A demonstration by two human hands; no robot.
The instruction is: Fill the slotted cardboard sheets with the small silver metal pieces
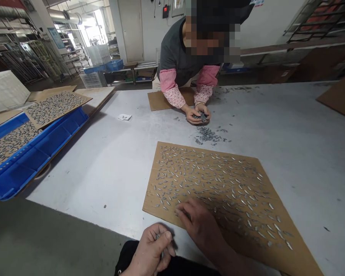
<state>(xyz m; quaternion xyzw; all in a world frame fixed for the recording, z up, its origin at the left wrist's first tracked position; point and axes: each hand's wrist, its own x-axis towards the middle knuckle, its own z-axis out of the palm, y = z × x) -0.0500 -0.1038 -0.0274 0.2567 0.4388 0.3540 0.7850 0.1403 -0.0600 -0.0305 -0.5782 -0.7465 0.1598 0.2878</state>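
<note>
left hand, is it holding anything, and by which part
The left hand is curled around what look like small grey metal pieces; fingers hide most of them, so which part is held cannot be told.

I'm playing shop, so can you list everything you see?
Metal pieces: too many to count, silver, across cardboard and table
Large cardboard: one, brown, table front
Table: one, pale grey, middle
Tray: one, blue, left
Loaded cardboards: two, brown, on tray
Other cardboard: several, brown, farther off
Paper: one, white, centre-left
Crates: several, white or blue, back left
Racks: several, mixed, background
Door: one, cream, back wall
Co-worker: one, grey top, pink sleeves, opposite
Right hand: one, bare, over large cardboard
Left hand: one, bare, curled around metal pieces, near edge
</note>
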